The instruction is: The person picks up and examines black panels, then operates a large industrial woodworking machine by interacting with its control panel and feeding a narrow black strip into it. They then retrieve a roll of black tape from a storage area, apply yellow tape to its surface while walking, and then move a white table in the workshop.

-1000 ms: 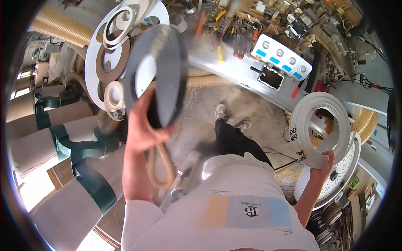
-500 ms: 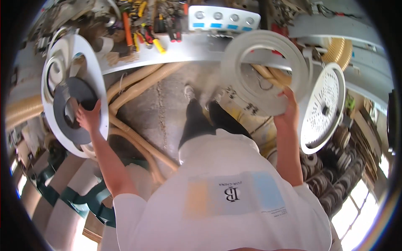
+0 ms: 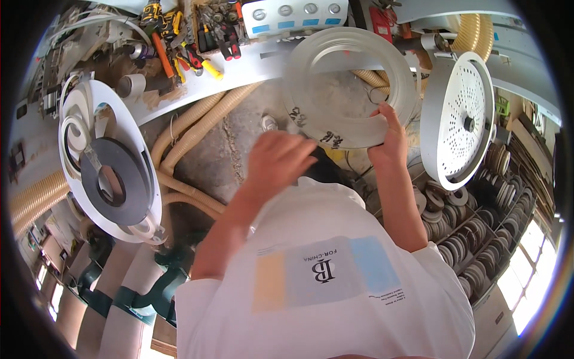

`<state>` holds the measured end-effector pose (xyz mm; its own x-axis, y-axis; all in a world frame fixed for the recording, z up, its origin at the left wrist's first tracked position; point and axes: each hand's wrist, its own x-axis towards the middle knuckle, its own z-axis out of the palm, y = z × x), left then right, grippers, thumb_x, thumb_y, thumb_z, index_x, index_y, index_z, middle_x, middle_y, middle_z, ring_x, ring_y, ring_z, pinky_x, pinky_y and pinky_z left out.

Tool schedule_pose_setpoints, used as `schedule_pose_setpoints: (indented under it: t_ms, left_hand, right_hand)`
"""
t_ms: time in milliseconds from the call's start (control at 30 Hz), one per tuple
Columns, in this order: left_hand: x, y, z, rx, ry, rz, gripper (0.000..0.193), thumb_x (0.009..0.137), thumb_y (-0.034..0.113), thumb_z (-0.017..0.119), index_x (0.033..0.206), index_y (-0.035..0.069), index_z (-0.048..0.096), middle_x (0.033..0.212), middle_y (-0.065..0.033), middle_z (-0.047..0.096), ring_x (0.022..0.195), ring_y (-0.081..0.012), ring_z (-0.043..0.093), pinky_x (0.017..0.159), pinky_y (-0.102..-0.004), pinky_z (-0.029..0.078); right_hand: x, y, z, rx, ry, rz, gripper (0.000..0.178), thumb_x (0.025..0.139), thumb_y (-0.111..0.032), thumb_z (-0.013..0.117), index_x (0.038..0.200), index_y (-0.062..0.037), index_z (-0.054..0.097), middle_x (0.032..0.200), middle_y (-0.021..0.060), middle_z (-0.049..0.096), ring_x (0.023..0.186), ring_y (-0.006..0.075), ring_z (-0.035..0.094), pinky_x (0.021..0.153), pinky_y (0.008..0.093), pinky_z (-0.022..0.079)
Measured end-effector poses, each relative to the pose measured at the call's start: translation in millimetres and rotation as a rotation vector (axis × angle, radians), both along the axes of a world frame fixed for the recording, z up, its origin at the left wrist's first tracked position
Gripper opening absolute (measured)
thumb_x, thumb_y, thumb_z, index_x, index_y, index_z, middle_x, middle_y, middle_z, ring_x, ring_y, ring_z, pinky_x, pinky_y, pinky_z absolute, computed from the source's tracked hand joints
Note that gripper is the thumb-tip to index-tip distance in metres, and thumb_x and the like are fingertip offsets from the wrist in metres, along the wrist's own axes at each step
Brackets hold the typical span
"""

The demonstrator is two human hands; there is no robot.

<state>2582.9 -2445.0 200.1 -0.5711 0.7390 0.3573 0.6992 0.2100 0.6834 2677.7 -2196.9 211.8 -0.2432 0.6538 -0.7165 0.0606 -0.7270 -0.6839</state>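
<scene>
My right hand [image 3: 390, 136] grips the lower right rim of a large, pale, translucent ring [image 3: 402, 72] with dark handwritten marks along its lower edge. The ring is held up in front of the bench. My left hand [image 3: 276, 160], blurred by motion, is just below and left of the ring, apart from it, with its fingers partly spread and nothing visible in them. Farther left, a dark grey ring [image 3: 136, 179] with a tape strip lies against a tilted white disc [image 3: 127, 122]. To the right stands a round white perforated plate [image 3: 447, 134] with a dark central knob.
A bench [image 3: 173, 93] runs across the far side, carrying pliers [image 3: 224, 45], screwdrivers and a white gauge panel [image 3: 293, 15]. Beige ribbed hoses [image 3: 206, 122] cross the floor. Racks of round wheels [image 3: 478, 239] stand at the lower right, green-and-grey ductwork [image 3: 128, 299] at the lower left.
My left hand has left the grey ring and moved right, toward the pale ring. My right hand and the pale ring have shifted slightly left and up in the picture.
</scene>
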Motion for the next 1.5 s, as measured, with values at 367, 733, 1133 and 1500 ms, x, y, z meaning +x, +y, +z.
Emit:
schedule_pose_setpoints:
  t_ms: [367, 733, 1133, 1500]
  left_hand:
    - [36, 34, -21, 0.056, 0.021, -0.192, 0.015, 0.073, 0.006, 0.080, 0.087, 0.009, 0.074, 0.083, 0.0000, 0.060, 0.069, -0.0189, 0.061, 0.055, -0.0331, 0.048]
    - [65, 34, -18, 0.029, -0.226, -0.080, 0.013, 0.080, 0.007, 0.079, 0.084, 0.008, 0.067, 0.081, -0.0031, 0.063, 0.072, -0.0245, 0.065, 0.058, -0.0362, 0.051]
    - [39, -11, -22, 0.239, -1.060, 0.440, 0.013, 0.100, 0.016, 0.065, 0.092, 0.006, 0.063, 0.075, -0.0032, 0.062, 0.066, -0.0105, 0.053, 0.059, -0.0275, 0.044]
    - [-20, 5, -27, 0.847, -1.374, 0.809, 0.015, 0.103, 0.021, 0.061, 0.096, 0.008, 0.059, 0.083, -0.0047, 0.064, 0.074, -0.0139, 0.059, 0.068, -0.0282, 0.047]
  right_hand:
    - [29, -16, 9, 0.036, -0.068, -0.016, 0.035, 0.084, -0.016, 0.079, 0.114, -0.0096, 0.060, 0.093, 0.0064, 0.065, 0.088, 0.0190, 0.063, 0.075, 0.0370, 0.051]
    - [39, -24, 16, 0.092, -0.010, 0.063, 0.030, 0.084, -0.012, 0.078, 0.108, -0.0059, 0.061, 0.087, 0.0084, 0.065, 0.078, 0.0202, 0.064, 0.072, 0.0355, 0.053]
    - [64, -2, 1, 0.006, -0.014, -0.021, 0.024, 0.086, -0.015, 0.076, 0.104, -0.0072, 0.063, 0.085, 0.0064, 0.064, 0.078, 0.0199, 0.063, 0.070, 0.0379, 0.054]
    - [73, 7, 32, 0.026, 0.044, -0.049, 0.020, 0.087, -0.016, 0.074, 0.103, -0.0062, 0.066, 0.082, 0.0060, 0.064, 0.073, 0.0203, 0.063, 0.067, 0.0362, 0.054]
